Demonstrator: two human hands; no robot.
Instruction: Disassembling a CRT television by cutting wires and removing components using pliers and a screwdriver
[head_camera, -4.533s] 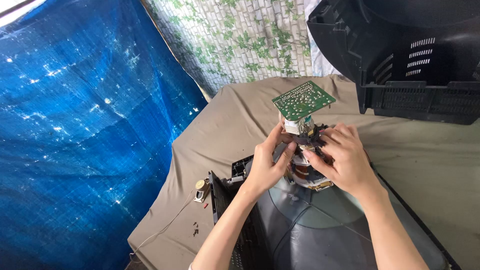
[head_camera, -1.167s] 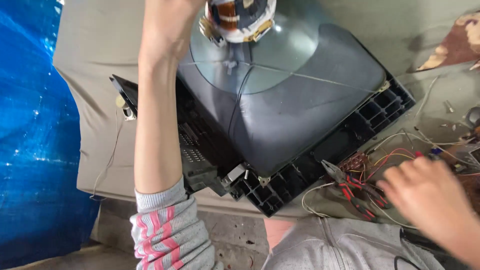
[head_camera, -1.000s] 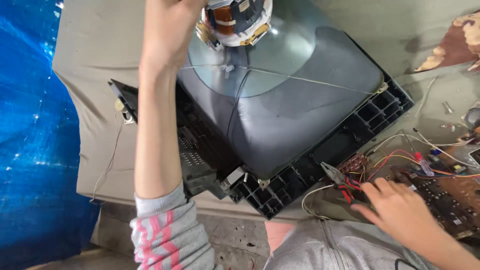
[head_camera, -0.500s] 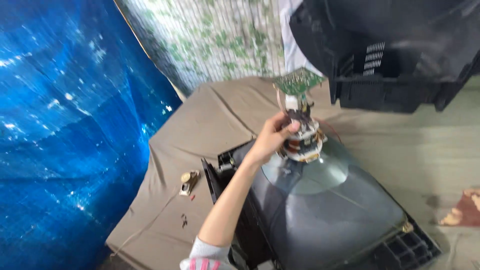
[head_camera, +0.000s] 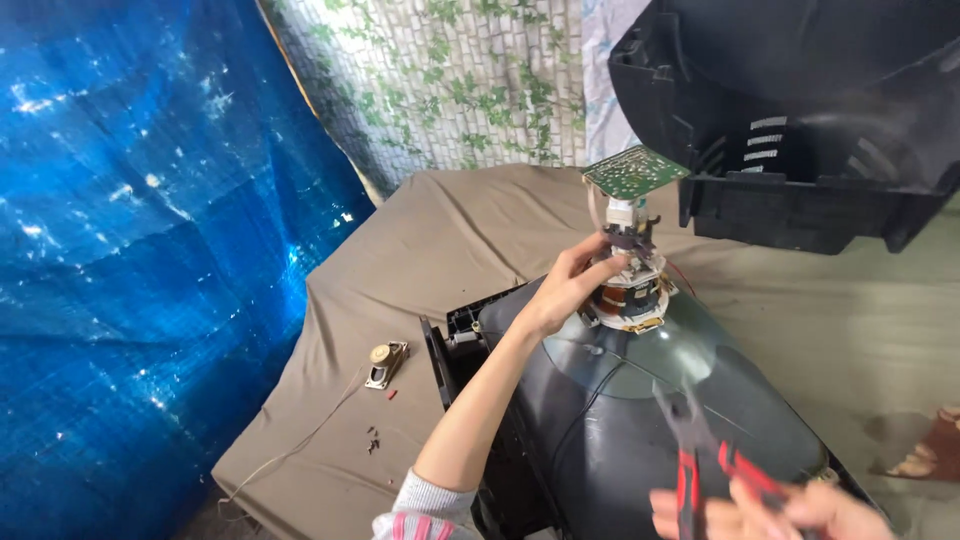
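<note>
A dark grey picture tube (head_camera: 640, 420) lies face down in its black front frame on a cloth-covered table. At its neck sits a copper-wound coil (head_camera: 628, 292) with a small green circuit board (head_camera: 634, 172) on top. My left hand (head_camera: 572, 285) grips the coil from the left. My right hand (head_camera: 770, 512), blurred at the bottom edge, holds red-handled pliers (head_camera: 695, 455) with the jaws pointing up over the tube.
A black plastic rear casing (head_camera: 800, 110) stands at the back right. A small loudspeaker (head_camera: 385, 363) with a wire and several screws (head_camera: 375, 438) lie on the brown cloth (head_camera: 420, 260). A blue tarpaulin (head_camera: 140, 250) hangs at the left.
The view swung up from the tube's near end to its neck. My right hand picked up the pliers from the wires and board at the right and raised them. My left hand stays on the coil.
</note>
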